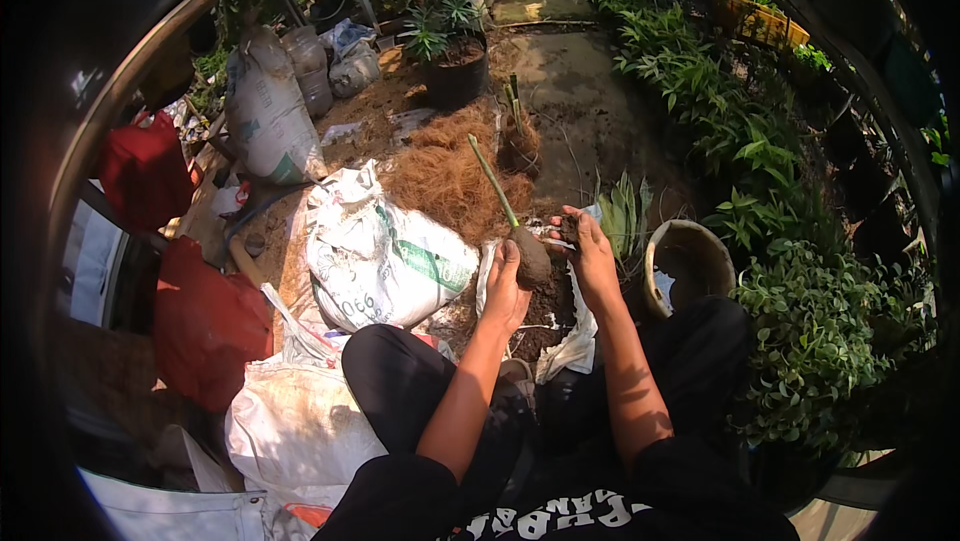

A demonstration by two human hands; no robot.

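My left hand (506,293) is wrapped round a ball of dark, damp soil (531,259) at the foot of a plant cutting. The cutting's bare green stem (491,179) leans up and to the left, away from me. Just right of it, my right hand (594,253) holds a small clump of dark soil (571,230) in its bent fingers, apart from the ball. Below both hands, between my knees, lies a white sack (575,349) with its mouth spread and loose dark soil (538,338) inside.
A full white sack (385,251) rests to the left, with brown coconut fibre (440,176) beyond it. Another wrapped cutting (519,141) stands behind. On the right are a round pot (660,271) and leafy plants (820,341). A potted plant (456,71) stands farther back.
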